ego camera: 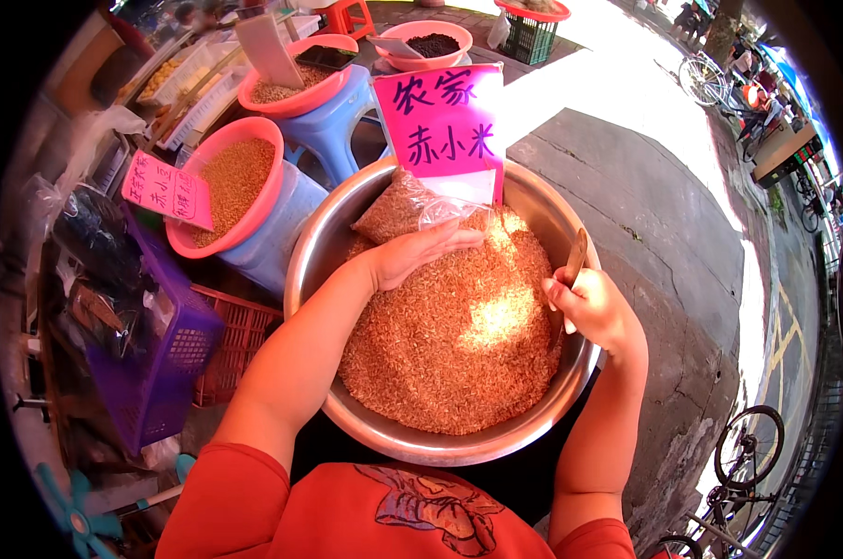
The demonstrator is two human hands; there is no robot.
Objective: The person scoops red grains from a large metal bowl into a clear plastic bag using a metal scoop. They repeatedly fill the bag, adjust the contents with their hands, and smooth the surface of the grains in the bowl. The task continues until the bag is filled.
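A wide stainless steel basin point(303, 279) stands before me, heaped with reddish-brown grain point(435, 349) that looks like unpolished rice. My left hand point(421, 253) lies flat over the back of the heap, fingers stretched to the right, holding nothing. Just behind it, a clear plastic bag of similar grain point(391, 209) rests in the basin. At the right rim, my right hand point(593, 304) is closed around a brown-handled tool point(576, 255); its lower end is hard to make out against the grain. A pink handwritten sign point(439, 119) rises from the basin's far side.
Left of the basin, pink bowls of grain point(177, 234) stand on blue stools point(324, 136). A purple plastic basket point(184, 349) and a red crate point(233, 335) sit nearer, with a teal fan point(79, 520) below. Pavement point(645, 209) and a bicycle point(746, 447) lie to the right.
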